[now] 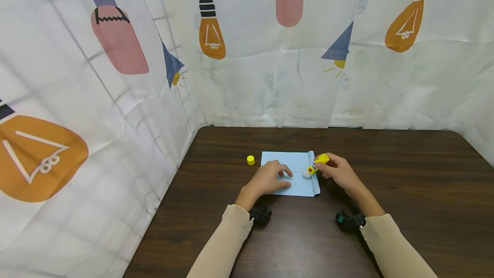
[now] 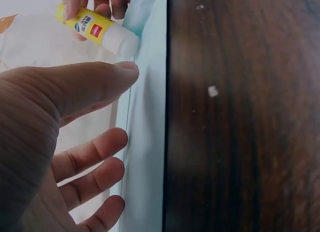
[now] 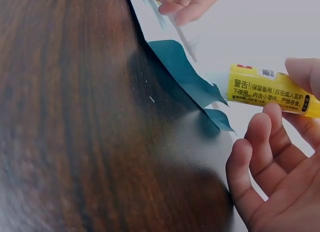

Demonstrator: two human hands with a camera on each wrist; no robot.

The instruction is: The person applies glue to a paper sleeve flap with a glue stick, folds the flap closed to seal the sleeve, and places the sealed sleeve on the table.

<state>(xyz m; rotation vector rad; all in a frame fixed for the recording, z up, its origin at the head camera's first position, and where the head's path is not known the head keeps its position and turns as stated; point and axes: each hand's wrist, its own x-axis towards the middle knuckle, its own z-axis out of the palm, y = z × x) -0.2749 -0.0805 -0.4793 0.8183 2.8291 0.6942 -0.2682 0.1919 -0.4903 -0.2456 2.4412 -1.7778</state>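
A light blue sheet of paper (image 1: 287,156) lies on the table, with a crease across its middle and its right edge folded up as a flap (image 3: 172,54). Between thumb and fingers, my right hand (image 1: 336,170) pinches a yellow glue stick (image 1: 318,163), tilted so its white end points down at the paper near that flap. My left hand (image 1: 270,177) rests over the left part of the sheet, fingers spread and loosely bent, holding nothing. In the left wrist view the glue stick's white end (image 2: 121,40) is just beyond my left thumb.
A yellow cap (image 1: 251,160) stands on the dark wooden table (image 1: 405,183), left of the paper. Small white specks (image 2: 213,91) lie on the wood at the near side. A printed white curtain (image 1: 247,89) hangs along the table's back and left.
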